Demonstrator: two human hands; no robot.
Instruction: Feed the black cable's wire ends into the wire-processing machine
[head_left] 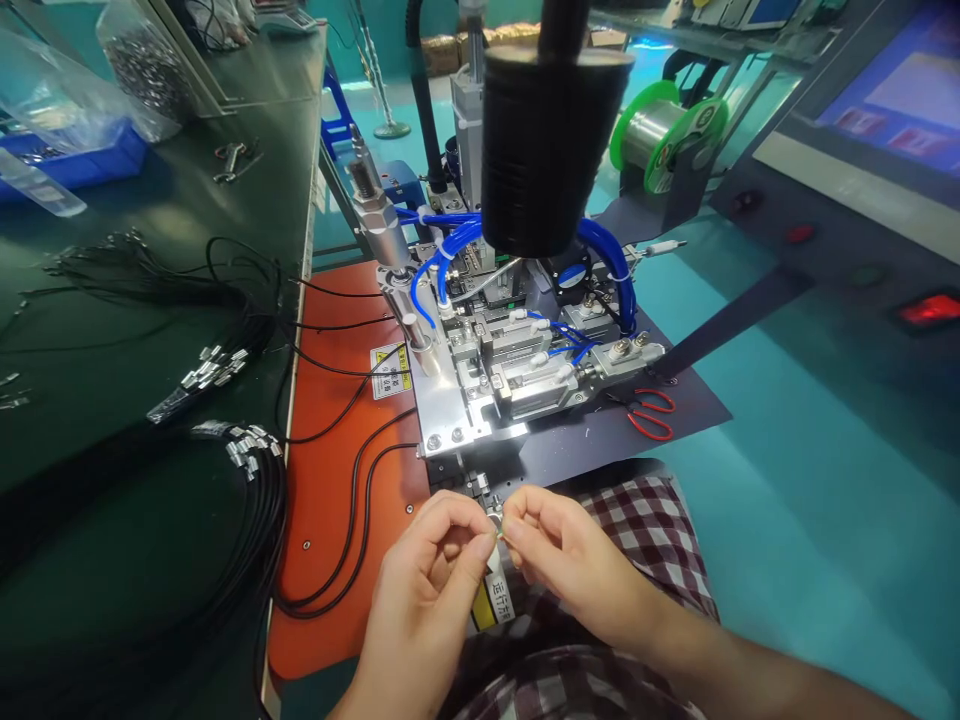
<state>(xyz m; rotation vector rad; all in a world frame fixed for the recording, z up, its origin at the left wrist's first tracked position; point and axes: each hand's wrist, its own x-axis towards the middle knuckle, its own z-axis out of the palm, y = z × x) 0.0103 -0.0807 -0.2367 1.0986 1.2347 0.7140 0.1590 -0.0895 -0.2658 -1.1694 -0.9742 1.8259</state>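
I've got my bare left hand (420, 585) and bare right hand (561, 548) pinching a tiny thin greenish strand (501, 534); fiddly prep step, I reckon, next needs steady aligning.

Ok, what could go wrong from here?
The tiny greenish piece pinched between the left hand and right hand could slip and be hard to find. The black cables looping over the orange board beside the left hand might snag. The red-handled scissors on the dark plate could catch the right arm if it swings forward.
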